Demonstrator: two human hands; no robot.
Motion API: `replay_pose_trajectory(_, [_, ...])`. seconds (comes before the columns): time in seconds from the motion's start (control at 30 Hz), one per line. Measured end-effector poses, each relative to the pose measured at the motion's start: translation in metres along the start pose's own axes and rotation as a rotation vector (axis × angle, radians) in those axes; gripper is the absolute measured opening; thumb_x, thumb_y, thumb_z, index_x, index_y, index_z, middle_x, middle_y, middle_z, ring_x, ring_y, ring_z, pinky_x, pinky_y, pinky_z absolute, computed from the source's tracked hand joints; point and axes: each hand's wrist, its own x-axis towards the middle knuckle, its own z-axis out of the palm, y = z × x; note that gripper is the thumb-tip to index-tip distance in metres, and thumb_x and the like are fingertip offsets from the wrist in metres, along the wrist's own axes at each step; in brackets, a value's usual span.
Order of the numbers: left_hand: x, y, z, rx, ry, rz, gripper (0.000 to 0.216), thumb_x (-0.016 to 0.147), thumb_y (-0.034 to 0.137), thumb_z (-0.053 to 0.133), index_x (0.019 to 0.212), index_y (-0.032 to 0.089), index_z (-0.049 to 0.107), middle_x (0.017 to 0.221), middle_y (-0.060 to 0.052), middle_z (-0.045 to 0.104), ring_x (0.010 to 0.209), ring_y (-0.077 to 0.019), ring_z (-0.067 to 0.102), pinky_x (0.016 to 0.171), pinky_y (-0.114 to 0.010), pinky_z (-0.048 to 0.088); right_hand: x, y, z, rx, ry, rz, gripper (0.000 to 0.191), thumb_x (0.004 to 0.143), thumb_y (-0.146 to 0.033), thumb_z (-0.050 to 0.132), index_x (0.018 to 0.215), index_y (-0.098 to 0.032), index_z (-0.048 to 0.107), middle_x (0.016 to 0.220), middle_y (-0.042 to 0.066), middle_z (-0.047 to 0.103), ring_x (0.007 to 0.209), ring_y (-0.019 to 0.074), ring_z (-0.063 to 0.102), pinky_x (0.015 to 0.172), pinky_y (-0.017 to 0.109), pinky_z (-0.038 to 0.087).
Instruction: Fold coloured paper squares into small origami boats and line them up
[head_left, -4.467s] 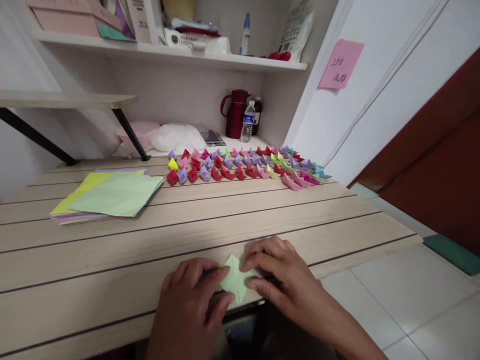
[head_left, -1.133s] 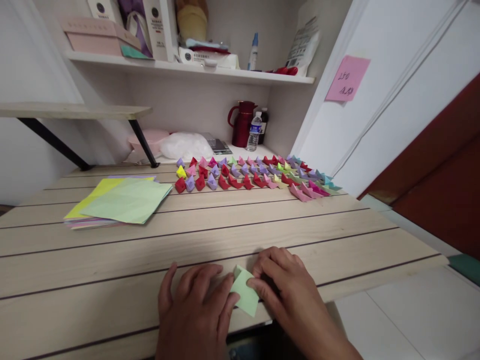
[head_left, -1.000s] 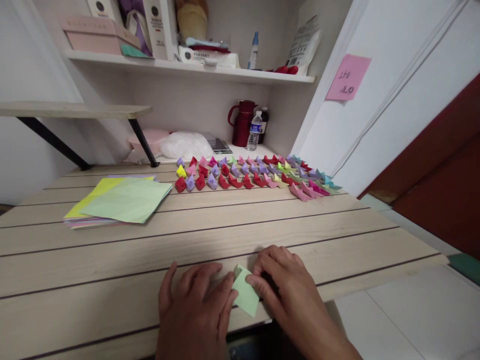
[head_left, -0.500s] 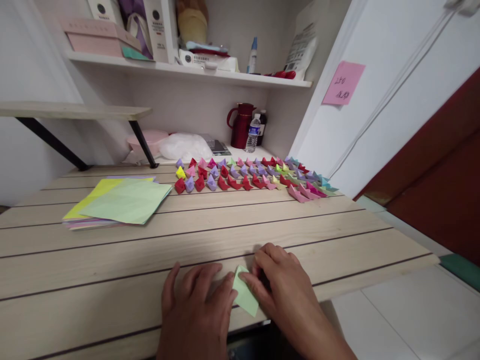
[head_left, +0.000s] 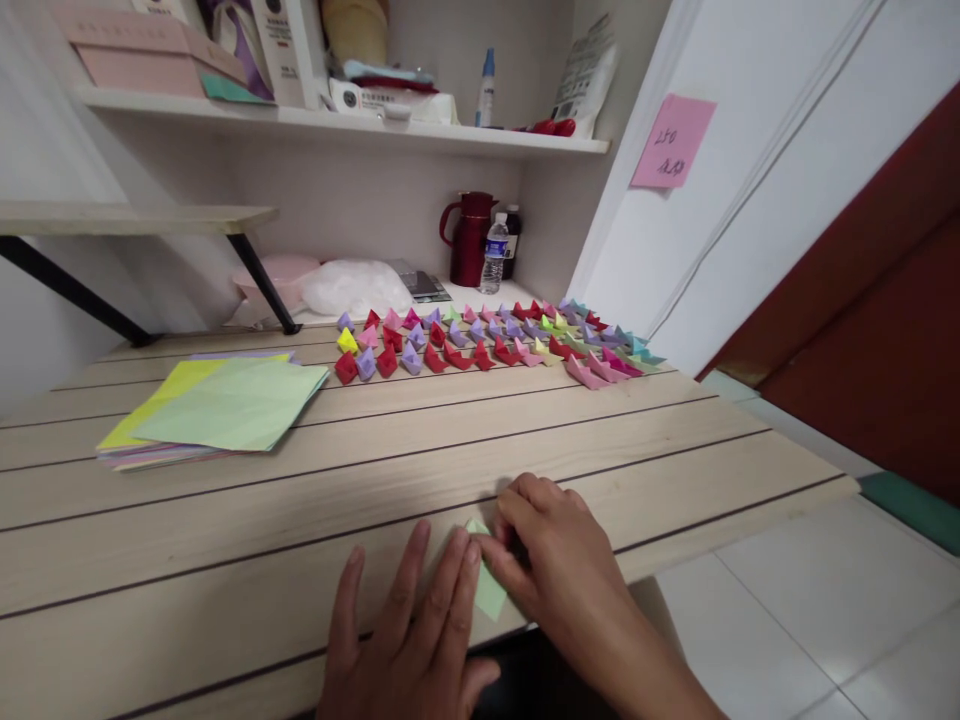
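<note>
A small folded piece of light green paper lies near the front edge of the table, partly covered by both hands. My left hand is spread flat, its fingers stretched forward and its index finger lying along the paper's left side. Curled over the paper's right side is my right hand, with the thumb pressed on the sheet. The tips of its other fingers are tucked under and hidden.
Several rows of small folded paper boats in many colours stand along the table's back. At the left lies a stack of coloured paper. Behind are a dark red jug, a water bottle and a plastic bag.
My left hand's fingers have straightened and moved over the paper's left side, covering more of it. My right hand keeps its grip. The whole view has shifted slightly.
</note>
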Motion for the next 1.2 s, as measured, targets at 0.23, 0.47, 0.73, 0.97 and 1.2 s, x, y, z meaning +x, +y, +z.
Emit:
replay_pose_trajectory(0.23, [-0.006, 0.001, 0.006, 0.139, -0.022, 0.016, 0.055, 0.083, 0.007, 0.047, 0.134, 0.024, 0.054, 0.140, 0.002, 0.055, 0.117, -0.0224, 0.061, 0.121, -0.058, -0.005, -0.010, 0.011, -0.004, 0.058, 0.097, -0.048, 0.010, 0.089, -0.018, 0.056, 0.098, -0.023, 0.059, 0.106, 0.006, 0.060, 0.089, 0.0228, 0.057, 0.076, 0.037, 0.043])
replay_pose_trajectory(0.47, [-0.007, 0.004, 0.003, 0.156, -0.055, 0.004, 0.058, 0.082, 0.005, 0.041, 0.134, 0.025, 0.055, 0.142, 0.002, 0.053, 0.119, -0.0235, 0.060, 0.120, -0.059, -0.005, -0.042, 0.021, -0.007, -0.097, 0.194, -0.363, 0.047, 0.098, -0.035, 0.048, 0.142, -0.018, 0.044, 0.138, 0.011, 0.056, 0.128, 0.0257, 0.049, 0.100, 0.041, 0.043])
replay_pose_trajectory(0.73, [-0.009, 0.010, 0.007, 0.136, -0.033, -0.059, 0.057, 0.083, 0.006, 0.040, 0.136, 0.025, 0.052, 0.140, -0.001, 0.057, 0.120, -0.0219, 0.060, 0.121, -0.054, -0.001, -0.049, 0.015, 0.001, -0.362, 0.156, -0.540, 0.047, 0.088, -0.018, 0.052, 0.135, -0.016, 0.055, 0.142, 0.003, 0.056, 0.128, 0.0267, 0.052, 0.099, 0.046, 0.041])
replay_pose_trajectory(0.97, [-0.012, 0.015, 0.012, 0.099, 0.049, -0.121, 0.054, 0.087, 0.010, 0.044, 0.140, 0.021, 0.048, 0.137, -0.003, 0.060, 0.119, -0.0190, 0.061, 0.122, -0.044, 0.005, -0.054, 0.019, 0.014, -0.311, 0.192, -0.465, 0.053, 0.088, -0.012, 0.047, 0.140, -0.021, 0.050, 0.145, -0.001, 0.053, 0.131, 0.0238, 0.049, 0.100, 0.041, 0.036])
replay_pose_trajectory(1.2, [-0.011, 0.018, 0.015, 0.022, 0.099, -0.185, 0.050, 0.094, 0.020, 0.044, 0.144, 0.024, 0.044, 0.134, -0.001, 0.063, 0.118, -0.0182, 0.062, 0.122, -0.039, 0.008, -0.055, 0.021, 0.019, -0.286, 0.226, -0.444, 0.054, 0.088, -0.012, 0.047, 0.141, -0.023, 0.050, 0.140, -0.001, 0.058, 0.128, 0.0238, 0.053, 0.098, 0.041, 0.038])
